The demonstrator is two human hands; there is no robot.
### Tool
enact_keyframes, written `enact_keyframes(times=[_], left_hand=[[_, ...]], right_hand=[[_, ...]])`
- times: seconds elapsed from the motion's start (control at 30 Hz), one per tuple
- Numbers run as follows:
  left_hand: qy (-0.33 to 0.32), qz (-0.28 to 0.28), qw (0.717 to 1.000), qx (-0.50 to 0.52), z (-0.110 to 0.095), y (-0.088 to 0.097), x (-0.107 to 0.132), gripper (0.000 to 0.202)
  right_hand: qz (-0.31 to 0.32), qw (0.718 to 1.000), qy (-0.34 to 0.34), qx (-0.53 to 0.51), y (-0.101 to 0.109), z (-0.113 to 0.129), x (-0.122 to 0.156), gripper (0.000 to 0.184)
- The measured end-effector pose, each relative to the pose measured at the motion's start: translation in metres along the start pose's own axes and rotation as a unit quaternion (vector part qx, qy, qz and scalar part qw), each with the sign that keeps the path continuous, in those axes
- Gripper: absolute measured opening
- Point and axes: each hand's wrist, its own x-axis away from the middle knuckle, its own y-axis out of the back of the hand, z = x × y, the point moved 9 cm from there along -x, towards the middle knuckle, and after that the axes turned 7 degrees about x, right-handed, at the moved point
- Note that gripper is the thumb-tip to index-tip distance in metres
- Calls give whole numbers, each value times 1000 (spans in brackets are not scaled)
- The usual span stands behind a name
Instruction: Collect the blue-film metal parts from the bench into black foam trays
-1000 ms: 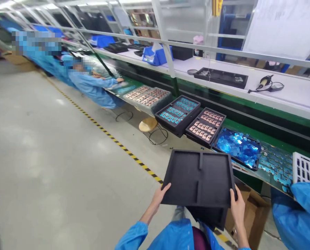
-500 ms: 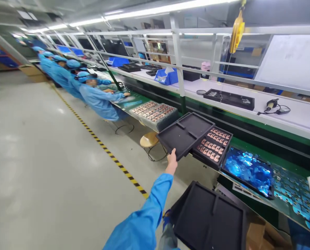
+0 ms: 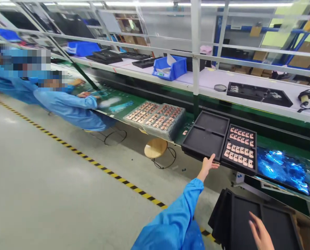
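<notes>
My left hand (image 3: 208, 166) is at the front edge of an empty black tray (image 3: 206, 139), thumb at the rim and fingers stretched out below it. That two-section tray lies flat on the bench, atop what looks like another tray. Right beside it is a black tray (image 3: 230, 141) filled with rows of small copper-coloured parts (image 3: 238, 154). At the lower right my right hand (image 3: 260, 232) hovers over a stack of empty black trays (image 3: 244, 208), fingers extended and nothing in them. Whether it touches the top tray, I cannot tell.
Left of the trays stands a block of clear plastic trays (image 3: 168, 130) with copper-coloured parts. Shiny blue film pieces (image 3: 280, 166) lie to the right. A round stool (image 3: 155, 148) sits under the bench. A co-worker (image 3: 69, 107) in blue works further left. A blue bin (image 3: 170, 68) rests on the shelf.
The empty tray, tilted and gripped by my left hand before, now lies level beside the filled tray. My left fingers have loosened. My right hand has come into view over the stack.
</notes>
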Motion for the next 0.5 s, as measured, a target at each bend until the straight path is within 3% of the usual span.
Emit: enact_keyframes(times=[0.1, 0.2, 0.3, 0.4, 0.5], left_hand=[[53, 42, 997, -28, -3, 11, 16, 45], [64, 46, 994, -77, -13, 45, 28, 56], [-17, -54, 990, -125, -43, 112, 38, 41], [-132, -174, 961, -167, -83, 177, 50, 28], [-199, -201, 938, -203, -116, 204, 41, 32]], right_hand=[[101, 991, 82, -15, -50, 90, -27, 57], [124, 983, 132, -24, -91, 155, -50, 62], [117, 983, 139, -40, -118, 185, -73, 71], [81, 987, 120, -66, -133, 203, -103, 88], [31, 992, 108, -56, -148, 228, -136, 97]])
